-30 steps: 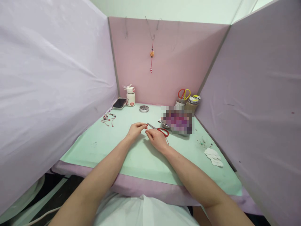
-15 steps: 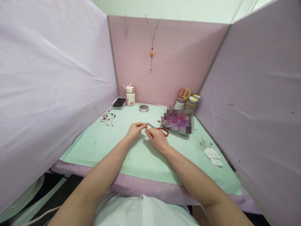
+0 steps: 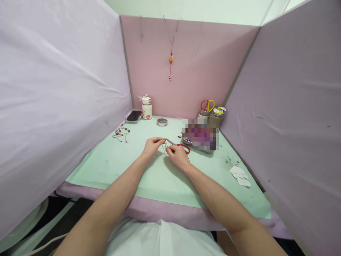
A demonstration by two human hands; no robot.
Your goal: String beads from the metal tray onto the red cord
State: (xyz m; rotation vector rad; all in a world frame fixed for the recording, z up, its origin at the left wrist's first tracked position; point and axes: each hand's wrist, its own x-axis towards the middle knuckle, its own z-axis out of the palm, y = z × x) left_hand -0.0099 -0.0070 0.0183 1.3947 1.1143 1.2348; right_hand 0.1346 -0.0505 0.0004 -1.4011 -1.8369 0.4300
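Observation:
Over the middle of the table, my left hand (image 3: 152, 147) pinches a thin red cord (image 3: 166, 144) between thumb and fingertips. Close beside it on the right, my right hand (image 3: 178, 155) is closed with the fingers pressed on the same cord. A small loop of cord hangs in the gap between the two hands, and another thin strand shows by my right wrist. Just beyond my right hand lies a pair of red-handled scissors (image 3: 187, 147), blades toward my left fingertips. My fingers hide the cord's ends.
Beaded cords (image 3: 121, 133), a phone (image 3: 134, 116) and a white bottle (image 3: 147, 108) lie at the back left. A round tin (image 3: 162, 122) is at the back centre. A blurred-out tray (image 3: 202, 137), jars (image 3: 217, 116) and a white cloth (image 3: 240, 176) occupy the right. Walls enclose three sides.
My right hand has drawn slightly down and away from my left, and a loop of cord now shows between them. The whole view has shifted a little.

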